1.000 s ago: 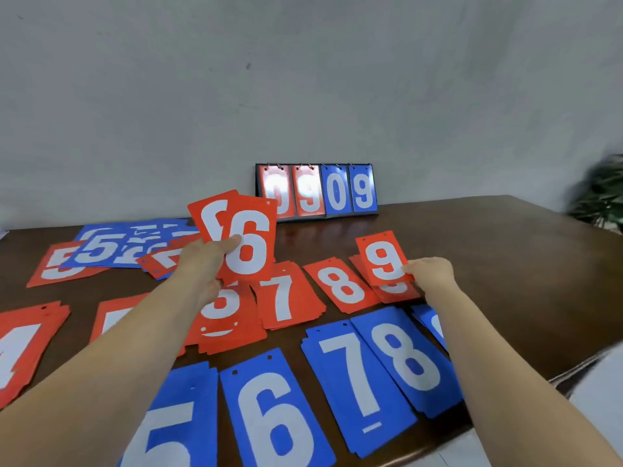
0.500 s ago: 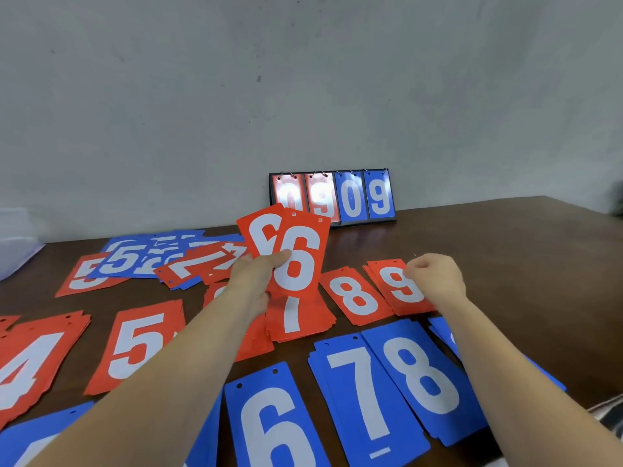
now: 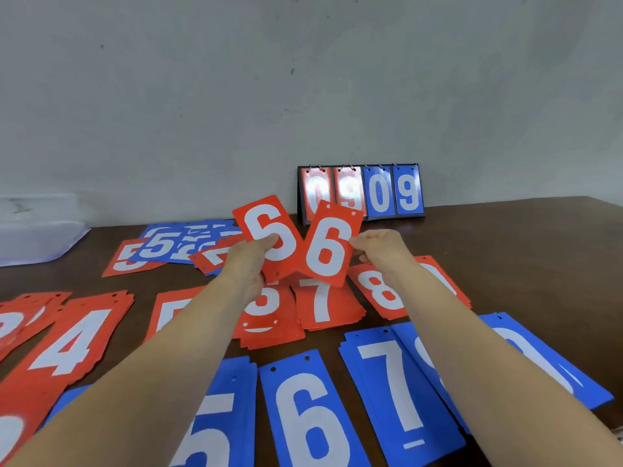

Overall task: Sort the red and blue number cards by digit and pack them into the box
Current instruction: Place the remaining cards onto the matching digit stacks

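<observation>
My left hand [image 3: 251, 261] grips a fan of red 6 cards, the left one [image 3: 266, 230] under my thumb. My right hand [image 3: 381, 249] pinches the right edge of the other red 6 card [image 3: 328, 247]. Both cards are lifted above the table. Below them lie red piles of 4 [image 3: 72, 342], 5 [image 3: 170, 315], 6 [image 3: 269, 318], 7 [image 3: 325, 305] and 8 [image 3: 379, 293]. Blue piles of 5 [image 3: 219, 416], 6 [image 3: 306, 416], 7 [image 3: 397, 389] and 9 [image 3: 539, 358] lie along the front. My right arm hides the blue 8 pile and most of the red 9 pile.
A black flip scoreboard [image 3: 360, 192] reading 0909 stands against the wall. A mixed heap of unsorted blue and red cards [image 3: 182, 244] lies at the back left. A clear plastic box [image 3: 37, 230] sits at the far left edge of the dark wooden table [image 3: 522, 251].
My right hand left the red 9 pile and came up to pinch one of the red 6 cards. The two 6 cards have fanned apart and the view shifted left.
</observation>
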Demonstrator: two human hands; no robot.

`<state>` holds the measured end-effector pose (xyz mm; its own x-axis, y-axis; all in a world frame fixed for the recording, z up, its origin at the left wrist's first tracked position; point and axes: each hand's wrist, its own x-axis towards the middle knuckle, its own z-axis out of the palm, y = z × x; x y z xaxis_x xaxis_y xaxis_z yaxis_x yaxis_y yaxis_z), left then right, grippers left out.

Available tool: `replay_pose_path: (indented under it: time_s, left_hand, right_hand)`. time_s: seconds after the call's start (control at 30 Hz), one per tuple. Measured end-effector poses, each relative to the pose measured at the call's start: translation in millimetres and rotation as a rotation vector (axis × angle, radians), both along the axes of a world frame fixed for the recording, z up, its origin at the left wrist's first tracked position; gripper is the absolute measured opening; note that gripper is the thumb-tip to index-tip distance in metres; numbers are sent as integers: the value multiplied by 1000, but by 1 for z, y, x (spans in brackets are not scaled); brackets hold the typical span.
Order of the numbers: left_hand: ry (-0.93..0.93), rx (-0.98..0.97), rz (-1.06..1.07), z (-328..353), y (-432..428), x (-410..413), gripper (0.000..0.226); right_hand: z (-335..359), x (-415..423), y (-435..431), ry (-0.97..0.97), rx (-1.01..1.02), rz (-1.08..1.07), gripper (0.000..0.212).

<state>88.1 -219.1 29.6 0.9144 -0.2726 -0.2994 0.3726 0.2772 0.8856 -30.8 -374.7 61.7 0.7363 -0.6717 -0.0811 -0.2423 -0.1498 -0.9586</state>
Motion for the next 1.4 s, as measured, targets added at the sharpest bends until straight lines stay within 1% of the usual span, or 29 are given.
replay_pose_path:
  time_s: [0.07,0.13,0.17,0.2,0.23,0.3,0.37,0.47,0.57,0.63,0.67,0.73,0.77,0.83,0.9,1.03,1.13,1.2,1.27,1.33,1.4]
  left_hand:
    - [-2,0,35,2,14,13,28]
    - [-1,25,65,4,28,26,45]
    - [2,52,87,4,35,32,50]
    - [11,71,99,5,41,36,54]
    - [21,82,101,4,48,42,56]
    - [39,99,101,1,58,50,58]
    - [36,134,108,-2,66,56,61]
    - [-12,195,130,-8,76,63,64]
    - [-74,240,110,-16,88,68,61]
    - [-100,242,85,-18,97,67,57]
    - [-95,243,89,-18,101,68,57]
    - [-71,229,94,-18,110,72,66]
    - [-70,208,87,-19,113,75,69]
    - [-62,198,88,-19,120,80,62]
    - [-54,209,103,-17,124,82,57]
    - [-40,231,114,-14,128,84,56]
    - [-31,257,114,-16,130,85,57]
    - [-33,254,99,-19,132,86,58]
    - [-38,251,80,-22,131,86,58]
    - [-55,277,78,-23,129,86,57]
    - [-61,293,81,-23,125,84,55]
  right_hand:
    - [4,4,2,50,-47,10,30]
    - [5,8,1,24,-53,-7,31]
    - [4,10,0,7,-34,-24,30]
    - [6,13,2,25,-26,-27,29]
    - [7,16,5,82,-29,-13,27]
    - [6,23,15,195,-51,50,25]
    - [1,29,28,252,-70,133,22]
    - [-12,39,45,346,-120,235,11]
    - [-23,53,60,352,-114,277,18]
    - [-28,60,69,383,-123,298,18]
    - [-29,63,73,400,-137,299,17]
    - [-30,66,79,418,-166,279,13]
    - [-28,66,80,415,-173,263,11]
    - [-23,67,79,368,-139,214,13]
    - [-14,68,75,282,-81,146,13]
    - [-2,68,67,129,45,95,9]
    - [-2,68,59,64,139,56,7]
    - [-5,70,53,59,139,37,8]
    - [-10,69,50,173,32,53,12]
    - [-17,67,55,341,-103,134,15]
    - [-26,66,62,427,-183,190,14]
